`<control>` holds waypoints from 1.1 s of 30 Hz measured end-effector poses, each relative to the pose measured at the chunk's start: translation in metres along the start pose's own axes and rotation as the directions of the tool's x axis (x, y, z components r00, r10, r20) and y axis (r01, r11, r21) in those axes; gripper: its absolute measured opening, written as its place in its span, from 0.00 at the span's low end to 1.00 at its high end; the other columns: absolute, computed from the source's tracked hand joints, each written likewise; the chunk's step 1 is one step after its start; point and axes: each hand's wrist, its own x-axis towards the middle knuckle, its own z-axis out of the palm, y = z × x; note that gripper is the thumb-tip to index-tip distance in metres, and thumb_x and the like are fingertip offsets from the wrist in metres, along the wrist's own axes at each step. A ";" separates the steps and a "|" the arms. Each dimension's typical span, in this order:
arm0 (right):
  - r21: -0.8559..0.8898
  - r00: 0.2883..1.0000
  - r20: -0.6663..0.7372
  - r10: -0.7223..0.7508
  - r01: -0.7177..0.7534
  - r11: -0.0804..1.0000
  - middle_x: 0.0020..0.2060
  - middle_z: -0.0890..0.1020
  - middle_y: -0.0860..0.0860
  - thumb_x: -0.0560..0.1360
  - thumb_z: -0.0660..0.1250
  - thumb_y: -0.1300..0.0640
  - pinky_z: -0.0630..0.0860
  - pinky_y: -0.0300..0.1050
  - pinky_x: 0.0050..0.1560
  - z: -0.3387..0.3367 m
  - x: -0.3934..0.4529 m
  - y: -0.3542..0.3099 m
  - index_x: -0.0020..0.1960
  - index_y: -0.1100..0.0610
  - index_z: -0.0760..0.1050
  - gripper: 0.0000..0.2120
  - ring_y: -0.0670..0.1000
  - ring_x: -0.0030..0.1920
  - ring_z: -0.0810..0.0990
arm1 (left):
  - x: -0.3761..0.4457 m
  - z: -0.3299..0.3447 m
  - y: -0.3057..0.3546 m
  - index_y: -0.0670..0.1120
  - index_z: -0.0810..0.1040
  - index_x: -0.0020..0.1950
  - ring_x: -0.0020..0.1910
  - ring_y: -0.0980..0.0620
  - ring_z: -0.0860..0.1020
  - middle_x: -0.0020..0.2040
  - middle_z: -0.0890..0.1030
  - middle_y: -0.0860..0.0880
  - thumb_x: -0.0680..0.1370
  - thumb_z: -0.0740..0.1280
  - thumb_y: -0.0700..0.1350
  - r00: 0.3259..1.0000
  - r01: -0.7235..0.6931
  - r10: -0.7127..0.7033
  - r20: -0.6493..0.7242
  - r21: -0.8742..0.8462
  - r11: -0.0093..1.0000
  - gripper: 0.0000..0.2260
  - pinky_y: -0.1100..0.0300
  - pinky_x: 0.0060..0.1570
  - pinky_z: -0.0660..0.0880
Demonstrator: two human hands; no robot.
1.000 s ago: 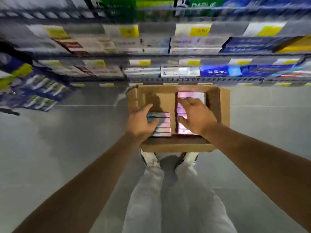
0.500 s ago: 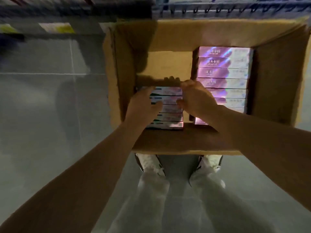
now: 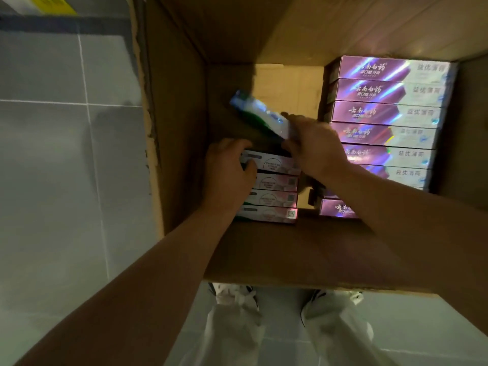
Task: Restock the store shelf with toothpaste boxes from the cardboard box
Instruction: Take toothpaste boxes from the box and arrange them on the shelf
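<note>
Two hands: both down inside the open cardboard box (image 3: 182,133), which sits on the grey tiled floor (image 3: 66,154).
Right hand (image 3: 315,147): fingers (image 3: 293,120) closed around one end of a blue-and-white toothpaste box (image 3: 260,114), held tilted above the left stack, free end aimed toward the far left corner; blurred.
Left hand (image 3: 228,167): laid flat on the left end of the white stack (image 3: 274,192), fingers narrow and curled over the top box's far edge; grip on any single box impossible to tell.
White stack: four boxes showing in a row against the near wall, left half of the carton.
Purple stack (image 3: 388,112): shiny purple toothpaste boxes filling the right half in a row from far wall to near wall, partly hidden by the right forearm.
Carton bottom: bare cardboard beyond the white stack.
Below the carton: pale trousers (image 3: 237,336) and white shoes (image 3: 235,294) on the tiles.
Top left corner: yellow label (image 3: 50,3), edge of a shelf.
</note>
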 end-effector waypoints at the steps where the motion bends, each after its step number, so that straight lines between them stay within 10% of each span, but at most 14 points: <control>1: -0.022 0.998 -0.060 0.012 -0.013 1.000 0.53 0.81 0.60 0.74 0.65 0.53 0.70 0.45 0.43 -0.002 0.000 0.003 0.64 0.59 0.72 0.20 0.63 0.50 0.79 | 0.002 0.004 0.000 0.47 0.74 0.66 0.64 0.45 0.71 0.64 0.75 0.46 0.74 0.69 0.45 0.997 -0.011 0.005 0.076 0.076 0.997 0.20 0.55 0.63 0.66; 5: 0.033 0.983 -0.181 -0.025 0.032 0.999 0.46 0.81 0.61 0.76 0.66 0.51 0.62 0.41 0.38 -0.004 0.000 0.011 0.58 0.62 0.74 0.16 0.62 0.43 0.78 | 0.010 0.018 0.000 0.56 0.54 0.76 0.76 0.44 0.53 0.75 0.60 0.49 0.73 0.69 0.54 0.908 -0.131 -0.087 0.411 0.473 0.871 0.36 0.34 0.70 0.44; 7: 0.093 0.976 -0.215 -0.026 0.047 0.995 0.45 0.82 0.58 0.76 0.67 0.51 0.64 0.40 0.38 -0.004 -0.002 0.010 0.61 0.60 0.74 0.17 0.60 0.43 0.78 | 0.011 0.020 -0.002 0.56 0.60 0.74 0.73 0.44 0.58 0.71 0.64 0.47 0.73 0.69 0.54 0.916 -0.158 -0.072 0.396 0.519 0.840 0.32 0.34 0.70 0.45; 13: 0.239 0.962 -0.270 0.034 0.033 0.971 0.55 0.81 0.55 0.76 0.67 0.55 0.70 0.44 0.43 -0.018 -0.020 0.004 0.67 0.56 0.70 0.20 0.59 0.51 0.78 | 0.004 0.010 0.001 0.57 0.69 0.70 0.62 0.43 0.70 0.62 0.74 0.46 0.75 0.66 0.49 0.971 -0.217 0.145 0.189 0.456 0.863 0.23 0.44 0.67 0.57; 33: 0.005 0.944 -0.286 -0.166 0.174 0.985 0.56 0.79 0.61 0.74 0.65 0.64 0.69 0.46 0.51 -0.387 -0.221 -0.135 0.66 0.59 0.72 0.20 0.62 0.55 0.76 | -0.150 -0.296 0.222 0.58 0.68 0.71 0.58 0.45 0.76 0.63 0.76 0.46 0.75 0.66 0.53 0.995 -0.035 0.032 0.091 0.033 0.999 0.24 0.46 0.54 0.76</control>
